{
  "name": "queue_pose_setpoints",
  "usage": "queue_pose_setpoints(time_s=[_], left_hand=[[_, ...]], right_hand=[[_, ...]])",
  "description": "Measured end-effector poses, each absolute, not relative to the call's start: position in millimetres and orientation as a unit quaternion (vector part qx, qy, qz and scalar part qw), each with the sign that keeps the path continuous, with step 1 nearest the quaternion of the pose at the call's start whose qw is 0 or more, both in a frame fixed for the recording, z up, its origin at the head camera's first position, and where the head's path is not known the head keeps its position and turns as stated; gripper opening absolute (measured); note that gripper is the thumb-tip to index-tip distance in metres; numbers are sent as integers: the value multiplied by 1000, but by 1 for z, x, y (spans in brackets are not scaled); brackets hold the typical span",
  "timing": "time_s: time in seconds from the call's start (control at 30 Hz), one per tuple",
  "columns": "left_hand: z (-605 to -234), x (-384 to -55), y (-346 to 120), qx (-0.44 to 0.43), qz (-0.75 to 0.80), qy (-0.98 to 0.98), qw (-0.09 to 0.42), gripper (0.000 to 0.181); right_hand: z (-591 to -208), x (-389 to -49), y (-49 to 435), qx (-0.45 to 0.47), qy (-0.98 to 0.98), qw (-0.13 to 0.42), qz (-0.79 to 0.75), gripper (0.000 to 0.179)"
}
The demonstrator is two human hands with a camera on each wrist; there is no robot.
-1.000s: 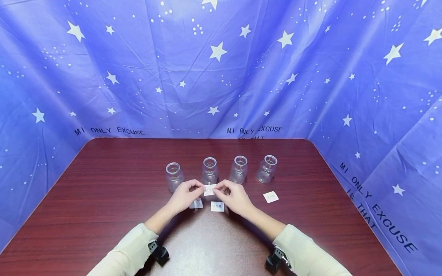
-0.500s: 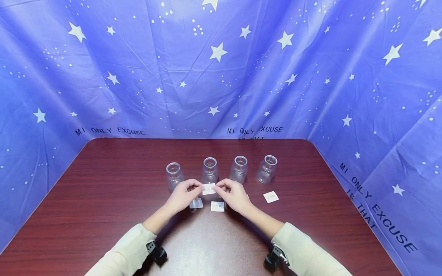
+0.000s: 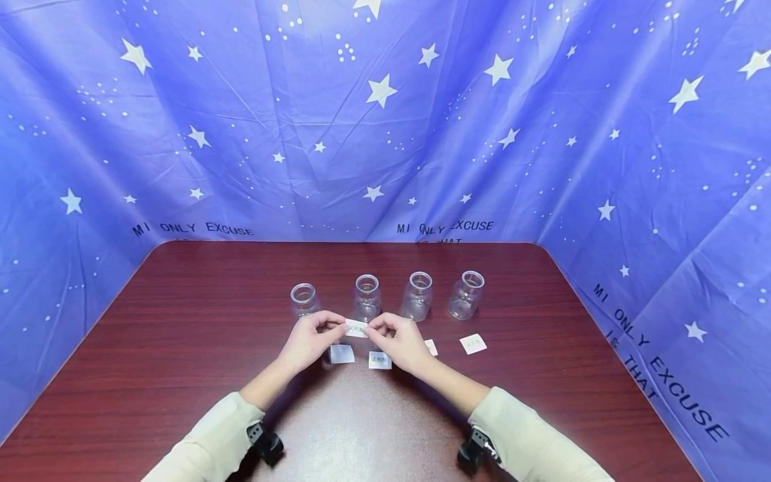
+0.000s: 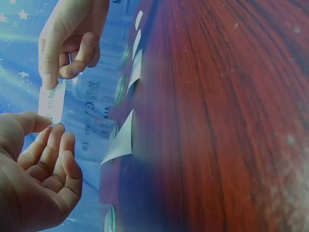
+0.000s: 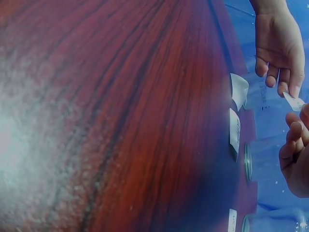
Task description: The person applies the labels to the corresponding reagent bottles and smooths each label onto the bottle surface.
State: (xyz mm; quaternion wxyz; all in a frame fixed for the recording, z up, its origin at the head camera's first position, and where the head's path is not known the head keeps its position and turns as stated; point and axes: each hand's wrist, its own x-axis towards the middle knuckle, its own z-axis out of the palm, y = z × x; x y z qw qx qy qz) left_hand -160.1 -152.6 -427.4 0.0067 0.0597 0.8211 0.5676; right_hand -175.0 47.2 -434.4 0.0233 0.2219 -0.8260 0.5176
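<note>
In the head view my left hand (image 3: 308, 341) and right hand (image 3: 402, 341) pinch a small white label (image 3: 356, 328) between thumb and fingers, one hand at each end. It bears dark printed characters. The left wrist view has the label (image 4: 51, 104) stretched between both thumbs, raised off the table. Beneath the hands lie a plain-faced label (image 3: 342, 354) and a printed label (image 3: 380, 360). A further label (image 3: 430, 347) is partly covered by my right hand, and another label (image 3: 473, 344) lies farther right. My left hand overlaps the lower part of the leftmost glass jar (image 3: 304, 298).
Behind the labels, several lidless clear glass jars stand in a row, among them one jar (image 3: 367, 298) in the middle and one (image 3: 466, 296) at the right end. The dark red wood-grain table (image 3: 181, 321) meets a blue star-patterned curtain (image 3: 325, 120) at its back and sides.
Both hands have shifted slightly left, taking the held label with them. More of the label beside my right hand now shows, and the plain label is less covered.
</note>
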Motion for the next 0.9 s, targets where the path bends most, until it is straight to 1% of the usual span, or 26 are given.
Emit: queue_pose_setpoints(time_s=[0.27, 0.5, 0.67, 0.9], left_hand=[[-428, -158, -160, 77, 547, 834, -6, 14], [-431, -157, -169, 70, 533, 843, -11, 18], [-430, -156, -176, 66, 531, 845, -13, 18], [-433, -154, -186, 60, 532, 845, -11, 19]], right_hand=[[-435, -177, 41, 229, -822, 15, 522, 5], [-435, -177, 34, 239, -814, 12, 530, 9], [-434, -178, 27, 251, -821, 17, 512, 7], [-433, -179, 18, 269, -823, 2, 500, 8]])
